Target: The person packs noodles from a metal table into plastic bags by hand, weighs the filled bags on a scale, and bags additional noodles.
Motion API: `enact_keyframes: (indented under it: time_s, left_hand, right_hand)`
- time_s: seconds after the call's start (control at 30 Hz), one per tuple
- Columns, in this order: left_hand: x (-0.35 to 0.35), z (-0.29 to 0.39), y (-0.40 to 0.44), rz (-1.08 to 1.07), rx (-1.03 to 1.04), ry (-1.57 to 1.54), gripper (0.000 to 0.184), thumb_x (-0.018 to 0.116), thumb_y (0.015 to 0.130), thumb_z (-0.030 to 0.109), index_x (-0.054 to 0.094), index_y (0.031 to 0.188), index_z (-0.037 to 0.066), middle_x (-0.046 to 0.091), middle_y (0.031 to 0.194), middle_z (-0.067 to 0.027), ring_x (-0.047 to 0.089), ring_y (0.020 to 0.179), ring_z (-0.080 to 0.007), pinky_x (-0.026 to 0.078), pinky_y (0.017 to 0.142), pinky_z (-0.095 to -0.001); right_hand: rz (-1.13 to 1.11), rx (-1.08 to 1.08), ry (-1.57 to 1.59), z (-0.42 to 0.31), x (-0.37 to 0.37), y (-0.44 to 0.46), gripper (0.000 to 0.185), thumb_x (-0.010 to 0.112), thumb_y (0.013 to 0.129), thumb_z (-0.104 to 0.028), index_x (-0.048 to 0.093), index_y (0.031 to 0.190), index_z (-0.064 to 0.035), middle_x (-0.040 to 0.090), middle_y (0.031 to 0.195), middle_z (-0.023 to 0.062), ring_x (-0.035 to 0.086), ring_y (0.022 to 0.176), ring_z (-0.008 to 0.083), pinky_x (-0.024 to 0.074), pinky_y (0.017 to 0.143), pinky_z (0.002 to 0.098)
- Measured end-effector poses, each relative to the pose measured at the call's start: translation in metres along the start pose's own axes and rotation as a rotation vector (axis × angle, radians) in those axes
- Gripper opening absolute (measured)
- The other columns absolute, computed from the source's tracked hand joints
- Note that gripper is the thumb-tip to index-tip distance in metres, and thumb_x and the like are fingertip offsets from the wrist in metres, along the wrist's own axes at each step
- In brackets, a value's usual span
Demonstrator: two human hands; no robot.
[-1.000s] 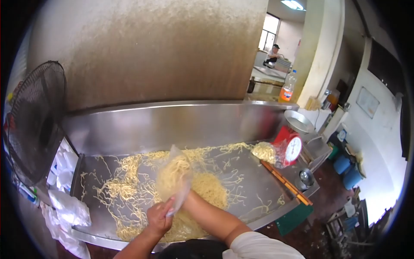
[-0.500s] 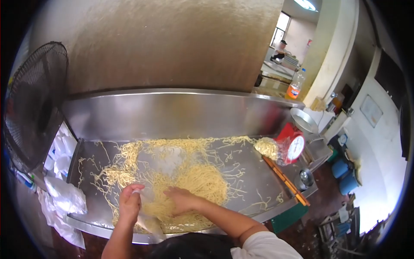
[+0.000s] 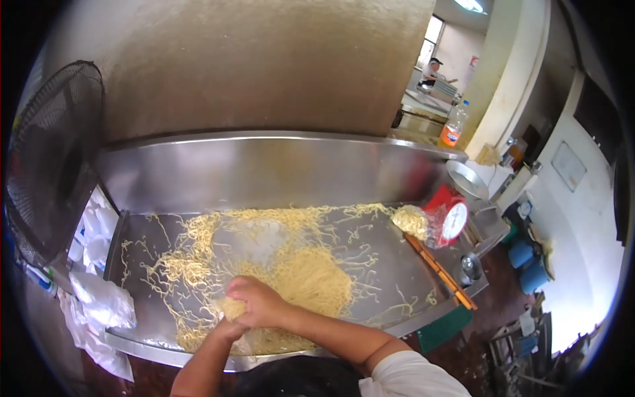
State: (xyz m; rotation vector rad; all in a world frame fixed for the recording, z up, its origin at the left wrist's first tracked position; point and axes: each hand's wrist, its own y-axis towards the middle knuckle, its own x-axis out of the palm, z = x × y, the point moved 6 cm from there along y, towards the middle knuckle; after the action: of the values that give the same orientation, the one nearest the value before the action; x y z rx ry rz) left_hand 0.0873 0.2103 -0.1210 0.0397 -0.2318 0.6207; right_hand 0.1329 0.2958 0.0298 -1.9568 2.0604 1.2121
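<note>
"Noodles (image 3: pixel 314 284): where are they found?"

"They are strewn across the metal worktop (image 3: pixel 420 274). The main pile (image 3: pixel 319 278) is heaped just right of its middle, and a small clump (image 3: pixel 232 308) is held near the front edge, left of the middle."

"And how are the hands placed?"

"The clump is gripped by the right hand (image 3: pixel 259 303), curled over it. The left hand (image 3: pixel 230 329) is set just below; its fingers are hidden, so whether it is closed cannot be told."

"What could go wrong?"

"Strands could be spilled over the front edge, as the clump is held so near it. If it were squeezed too hard, it could be crushed. By a low sweep of the right forearm, the pile could be dragged forward."

"Where is room left?"

"More is offered between the pile and the wooden sticks (image 3: pixel 440 272) along the right edge, where only thin strands are scattered. The back right corner is crowded by a bagged portion (image 3: pixel 409 223) and the red scale (image 3: pixel 455 220); beside the left edge, plastic bags (image 3: pixel 102 301) are bunched."
</note>
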Motion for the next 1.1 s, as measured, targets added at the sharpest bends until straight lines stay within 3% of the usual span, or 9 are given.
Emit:
enact_keyframes:
  time_s: [0.1,0.13,0.27,0.47,0.63,0.73,0.83,0.93,1.1]
  left_hand:
    - [0.018,0.05,-0.003,0.271,-0.079,-0.237,0.052,0.072,0.076,0.015,0.05,0.122,0.004,0.055,0.122,-0.0096,0.057,0.109,-0.0224,0.048,0.092,-0.0354]
    - [0.021,0.08,-0.007,0.296,-0.09,-0.308,0.05,0.069,0.079,0.017,0.05,0.123,0.004,0.056,0.119,-0.011,0.058,0.106,-0.0242,0.05,0.089,-0.0371]
    - [-0.011,0.13,-0.01,0.317,-0.035,-0.511,0.043,0.064,0.077,0.012,0.054,0.119,0.004,0.062,0.106,-0.0134,0.064,0.093,-0.0288,0.056,0.08,-0.0425]
    - [-0.004,0.178,-0.006,0.289,0.057,-0.573,0.045,0.067,0.074,0.01,0.056,0.118,0.003,0.063,0.107,-0.0132,0.064,0.096,-0.0282,0.055,0.082,-0.0427]
    - [0.007,0.231,-0.004,0.209,0.207,-0.657,0.046,0.067,0.076,0.008,0.054,0.12,0.002,0.063,0.109,-0.0134,0.064,0.096,-0.0257,0.056,0.08,-0.0394]
    - [0.0,0.257,-0.003,0.144,0.281,-0.555,0.046,0.068,0.08,0.016,0.054,0.121,0.001,0.063,0.109,-0.0137,0.064,0.096,-0.0264,0.056,0.081,-0.0401]
    - [-0.008,0.289,-0.005,0.193,0.458,-0.398,0.045,0.068,0.081,0.018,0.054,0.121,0.002,0.063,0.109,-0.0142,0.065,0.095,-0.0266,0.056,0.08,-0.0411]
    - [0.004,0.325,0.001,0.077,0.394,-0.582,0.044,0.063,0.086,0.019,0.053,0.125,0.003,0.061,0.117,-0.0167,0.063,0.103,-0.0313,0.054,0.086,-0.0496]
    - [0.02,0.364,-0.001,0.119,0.481,-0.226,0.047,0.062,0.086,0.018,0.049,0.129,0.004,0.059,0.12,-0.0171,0.062,0.105,-0.0319,0.053,0.088,-0.0493]
  right_hand:
    - [0.048,0.262,0.127,0.011,-0.028,-0.006,0.064,0.079,0.065,-0.025,0.053,0.118,0.0009,0.055,0.116,0.0182,0.053,0.111,0.033,0.0414,0.097,0.0383]
    - [-0.06,0.439,0.395,0.036,-0.019,-0.022,0.075,0.08,0.067,-0.032,0.047,0.127,-0.0008,0.05,0.126,0.0194,0.049,0.118,0.0323,0.038,0.101,0.0374]
    - [-0.214,0.529,-0.083,0.075,-0.035,-0.095,0.063,0.076,0.069,-0.024,0.053,0.123,-0.0035,0.059,0.117,0.0203,0.058,0.106,0.0325,0.046,0.091,0.0378]
    - [0.022,0.76,-0.396,0.11,-0.118,-0.151,0.023,0.065,0.071,-0.005,0.066,0.093,-0.0088,0.066,0.09,0.0153,0.063,0.084,0.0327,0.0493,0.07,0.0388]
    - [0.125,0.816,-0.66,0.122,-0.177,-0.18,0.016,0.065,0.074,-0.006,0.064,0.09,-0.007,0.065,0.088,0.0168,0.062,0.082,0.0363,0.0485,0.069,0.0408]
    - [0.325,0.953,-0.525,0.151,-0.198,-0.219,0.02,0.066,0.075,-0.01,0.064,0.094,-0.0038,0.066,0.093,0.019,0.063,0.084,0.0363,0.0488,0.072,0.0412]
    - [0.038,1.122,-0.62,0.164,-0.211,-0.226,0.032,0.07,0.074,-0.019,0.064,0.101,-0.0022,0.067,0.099,0.0197,0.064,0.09,0.0342,0.0497,0.078,0.0403]
    - [-0.403,0.992,-0.527,0.144,-0.205,-0.195,0.049,0.074,0.069,-0.023,0.061,0.112,-0.0022,0.063,0.111,0.0205,0.061,0.104,0.0322,0.0479,0.089,0.0379]
    - [-0.018,0.491,-0.261,0.008,-0.144,-0.053,0.098,0.081,0.065,-0.028,0.029,0.142,0.0017,0.035,0.144,0.0244,0.033,0.134,0.0364,0.0249,0.113,0.0403]
